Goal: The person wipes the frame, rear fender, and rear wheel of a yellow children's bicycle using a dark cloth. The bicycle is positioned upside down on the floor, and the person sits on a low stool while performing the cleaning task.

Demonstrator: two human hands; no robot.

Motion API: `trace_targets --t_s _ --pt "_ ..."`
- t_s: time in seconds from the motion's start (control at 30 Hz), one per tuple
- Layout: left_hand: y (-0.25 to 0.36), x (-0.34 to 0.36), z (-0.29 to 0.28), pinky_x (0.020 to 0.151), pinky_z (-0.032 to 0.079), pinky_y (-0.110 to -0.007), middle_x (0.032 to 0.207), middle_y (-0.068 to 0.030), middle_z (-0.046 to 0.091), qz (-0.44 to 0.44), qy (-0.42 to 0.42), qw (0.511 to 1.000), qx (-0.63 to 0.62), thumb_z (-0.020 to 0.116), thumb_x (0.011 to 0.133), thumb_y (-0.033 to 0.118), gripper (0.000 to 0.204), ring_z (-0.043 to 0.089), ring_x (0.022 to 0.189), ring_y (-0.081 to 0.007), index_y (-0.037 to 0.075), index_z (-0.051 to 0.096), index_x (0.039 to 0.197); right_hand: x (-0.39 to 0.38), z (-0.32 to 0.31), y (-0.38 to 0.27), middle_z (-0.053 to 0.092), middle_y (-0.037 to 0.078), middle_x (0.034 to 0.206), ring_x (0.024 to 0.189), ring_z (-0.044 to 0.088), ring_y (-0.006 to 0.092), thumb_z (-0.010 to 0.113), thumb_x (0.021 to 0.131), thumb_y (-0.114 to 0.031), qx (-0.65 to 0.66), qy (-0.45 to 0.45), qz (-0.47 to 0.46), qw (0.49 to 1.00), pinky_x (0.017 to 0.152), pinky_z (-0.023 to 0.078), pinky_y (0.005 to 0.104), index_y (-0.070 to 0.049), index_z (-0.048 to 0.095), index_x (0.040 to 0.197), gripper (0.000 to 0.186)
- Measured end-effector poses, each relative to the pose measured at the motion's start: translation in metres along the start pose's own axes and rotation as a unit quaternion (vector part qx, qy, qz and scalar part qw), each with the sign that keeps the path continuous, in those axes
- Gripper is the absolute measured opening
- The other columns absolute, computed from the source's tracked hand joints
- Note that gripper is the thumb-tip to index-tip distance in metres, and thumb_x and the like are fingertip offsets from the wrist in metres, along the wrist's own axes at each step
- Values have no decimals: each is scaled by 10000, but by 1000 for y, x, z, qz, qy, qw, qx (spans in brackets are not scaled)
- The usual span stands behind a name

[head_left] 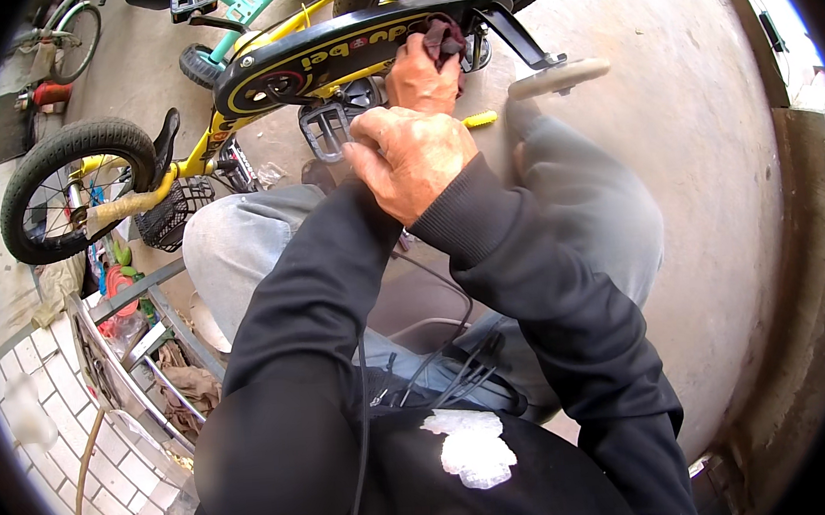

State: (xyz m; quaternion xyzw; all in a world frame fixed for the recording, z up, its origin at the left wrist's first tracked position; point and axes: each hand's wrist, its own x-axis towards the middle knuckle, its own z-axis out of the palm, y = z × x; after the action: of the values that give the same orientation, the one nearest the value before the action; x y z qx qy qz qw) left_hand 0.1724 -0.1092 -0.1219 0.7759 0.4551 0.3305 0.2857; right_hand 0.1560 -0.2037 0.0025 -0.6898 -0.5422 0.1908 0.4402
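My left hand (pixel 419 80) is closed on a dark maroon cloth (pixel 443 37), pressed against the black chain guard (pixel 350 47) of a yellow children's bicycle (pixel 197 160). My right hand (pixel 415 162) crosses over my left wrist. Its fingers curl closed around the black sleeve (pixel 356 196) of my left arm, and they hide most of the wrist. A black pedal (pixel 325 134) sits just left of my hands. Beyond them, to the right, a pale training wheel (pixel 561 78) sticks out on a black bracket.
The bicycle's tyre (pixel 31 203) and a black wire basket (pixel 172 215) lie to the left. A turquoise frame (pixel 244 11) stands behind it. My jeans-clad knees (pixel 610 205) flank the work. A metal rack (pixel 149 319) with odds and ends is at lower left. Dark cables (pixel 363 433) hang before me.
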Motion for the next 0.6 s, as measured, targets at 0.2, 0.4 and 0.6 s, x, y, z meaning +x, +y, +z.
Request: trace_targets --t_s 0.2,0.4,0.6 --pt "29 -2 -19 782 560 -332 983 -113 690 -173 -69 963 -196 664 816 -15 376 679 884 -196 30 581 1180 4 1 8 663 149 792 765 655 327 652 842 -182 -25 18 6 1000 694 520 395 -54 645 870 131" --pt "-99 -6 -79 667 521 -282 821 -68 690 -161 32 897 -411 700 840 94 212 629 708 -141 -8 657 1021 5 8 3 665 138 821 766 656 323 643 856 -247 -38 5 -9 999 711 516 409 -55 641 951 214" --pt "-18 -6 -161 719 516 -273 987 -38 667 -258 -87 909 -316 698 870 172 257 626 816 -119 26 646 1076 9 4 13 526 257 1254 1112 577 392 744 747 -486 -37 11 73 997 916 491 427 -17 483 1311 779"
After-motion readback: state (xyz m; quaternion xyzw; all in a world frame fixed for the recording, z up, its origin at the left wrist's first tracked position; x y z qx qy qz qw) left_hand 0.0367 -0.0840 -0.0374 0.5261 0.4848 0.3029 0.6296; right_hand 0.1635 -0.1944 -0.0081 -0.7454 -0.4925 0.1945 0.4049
